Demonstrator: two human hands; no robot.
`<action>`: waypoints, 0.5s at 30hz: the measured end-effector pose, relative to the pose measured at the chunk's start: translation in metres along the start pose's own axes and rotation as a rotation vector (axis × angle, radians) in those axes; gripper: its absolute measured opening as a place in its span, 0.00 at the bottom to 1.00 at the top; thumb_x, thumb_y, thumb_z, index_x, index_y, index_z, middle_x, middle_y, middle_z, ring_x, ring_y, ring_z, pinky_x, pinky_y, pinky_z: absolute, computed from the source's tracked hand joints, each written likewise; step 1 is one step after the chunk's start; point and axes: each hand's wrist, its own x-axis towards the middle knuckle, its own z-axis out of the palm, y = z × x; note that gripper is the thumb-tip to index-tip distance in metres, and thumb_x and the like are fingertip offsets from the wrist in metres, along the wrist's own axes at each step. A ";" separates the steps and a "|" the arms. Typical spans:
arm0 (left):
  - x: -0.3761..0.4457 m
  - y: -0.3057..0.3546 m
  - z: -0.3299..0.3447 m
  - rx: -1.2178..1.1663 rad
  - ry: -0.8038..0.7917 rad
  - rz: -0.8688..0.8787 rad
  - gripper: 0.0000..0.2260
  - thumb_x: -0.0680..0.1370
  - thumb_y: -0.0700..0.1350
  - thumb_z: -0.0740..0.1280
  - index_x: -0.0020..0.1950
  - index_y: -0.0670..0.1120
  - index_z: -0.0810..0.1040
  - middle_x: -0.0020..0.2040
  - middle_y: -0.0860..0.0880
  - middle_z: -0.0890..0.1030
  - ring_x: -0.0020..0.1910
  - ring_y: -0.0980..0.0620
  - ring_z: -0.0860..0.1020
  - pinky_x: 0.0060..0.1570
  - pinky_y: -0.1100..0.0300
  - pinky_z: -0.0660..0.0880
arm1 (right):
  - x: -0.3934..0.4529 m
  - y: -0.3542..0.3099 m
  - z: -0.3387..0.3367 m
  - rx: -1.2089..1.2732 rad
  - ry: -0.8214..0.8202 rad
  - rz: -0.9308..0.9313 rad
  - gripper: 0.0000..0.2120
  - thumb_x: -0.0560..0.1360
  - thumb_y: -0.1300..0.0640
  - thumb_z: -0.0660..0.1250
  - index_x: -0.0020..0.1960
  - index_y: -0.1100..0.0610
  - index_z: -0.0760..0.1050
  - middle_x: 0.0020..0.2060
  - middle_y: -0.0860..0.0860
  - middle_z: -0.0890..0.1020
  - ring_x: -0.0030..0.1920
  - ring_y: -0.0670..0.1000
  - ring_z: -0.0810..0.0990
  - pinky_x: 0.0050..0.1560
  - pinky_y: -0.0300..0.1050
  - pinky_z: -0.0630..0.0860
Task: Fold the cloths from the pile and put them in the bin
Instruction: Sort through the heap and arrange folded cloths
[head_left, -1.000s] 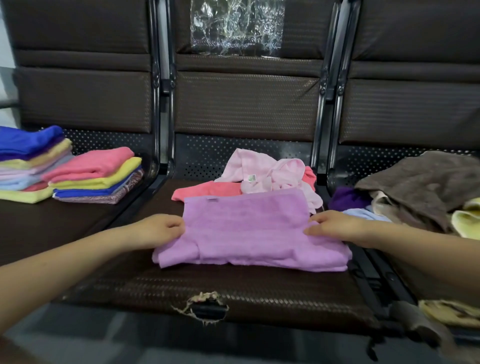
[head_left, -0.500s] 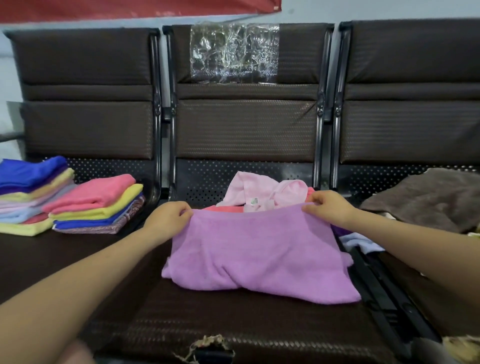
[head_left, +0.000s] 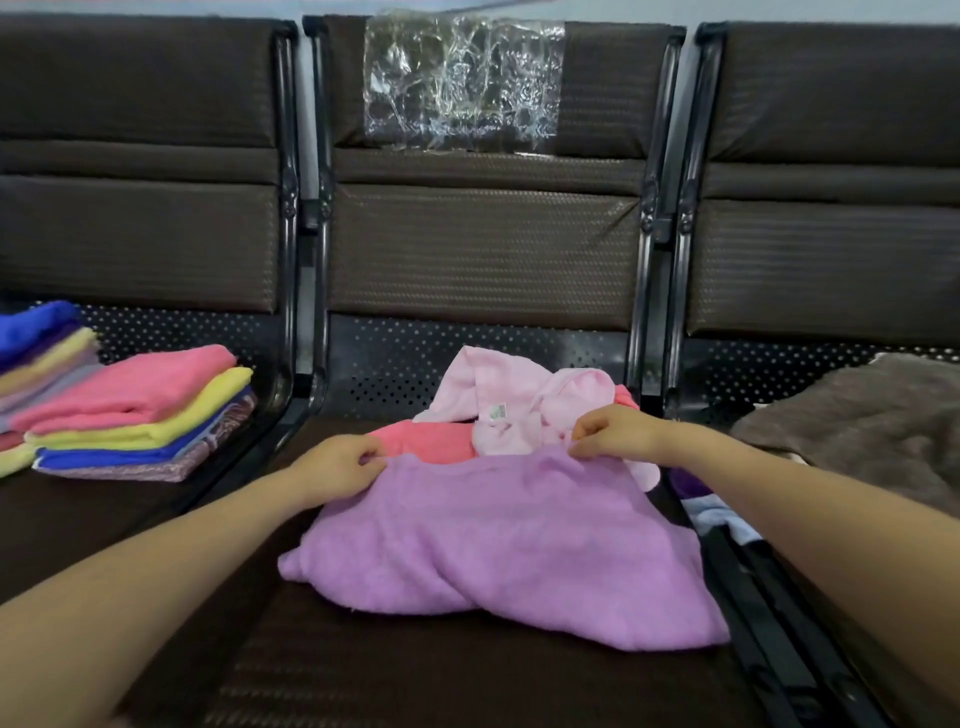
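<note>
Purple cloth (head_left: 498, 545) lies spread on the middle seat (head_left: 415, 675) of a row of dark brown chairs, its far edge lifted and its near part sagging in loose folds onto the cushion. The left hand (head_left: 340, 462) pinches the far left corner of that edge, fingers curled over the fabric, and the right hand (head_left: 615, 431) pinches the far right corner the same way, so the cloth hangs toward the person from both grips.

Just behind the raised edge, touching it, sit a coral cloth (head_left: 426, 439) lying flat and a crumpled pale pink cloth (head_left: 519, 405) with a small label showing.

On the left seat rest two stacks of folded cloths: the nearer stack (head_left: 140, 415) has pink on top, then yellow, blue and a patterned one; the farther stack (head_left: 41, 353) at the frame edge has blue on top.

On the right seat lies a heap with a brown cloth (head_left: 857, 426) uppermost, and a dark purple piece (head_left: 688, 486) and a pale blue piece beside it near the seat gap.

A sheet of clear plastic (head_left: 462, 88) is stuck on the middle backrest.
</note>
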 end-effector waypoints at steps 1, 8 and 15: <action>0.000 -0.001 0.002 -0.027 -0.014 0.005 0.17 0.78 0.49 0.66 0.30 0.50 0.67 0.29 0.54 0.71 0.34 0.51 0.70 0.36 0.56 0.66 | 0.000 0.001 0.001 0.025 0.014 -0.011 0.12 0.74 0.57 0.69 0.32 0.52 0.75 0.30 0.44 0.74 0.36 0.44 0.72 0.40 0.37 0.68; -0.003 -0.002 -0.006 -0.238 -0.091 0.012 0.09 0.74 0.52 0.70 0.43 0.46 0.81 0.43 0.43 0.82 0.41 0.53 0.76 0.50 0.53 0.74 | 0.000 0.006 0.011 -0.270 0.020 0.028 0.14 0.77 0.55 0.63 0.33 0.52 0.68 0.33 0.46 0.72 0.35 0.43 0.68 0.34 0.36 0.65; -0.018 0.001 -0.016 -0.318 -0.113 0.076 0.02 0.74 0.47 0.72 0.43 0.50 0.83 0.42 0.49 0.83 0.46 0.50 0.80 0.52 0.52 0.76 | -0.013 0.005 0.009 -0.234 0.134 -0.108 0.15 0.75 0.55 0.67 0.32 0.53 0.67 0.30 0.45 0.71 0.31 0.43 0.66 0.31 0.35 0.62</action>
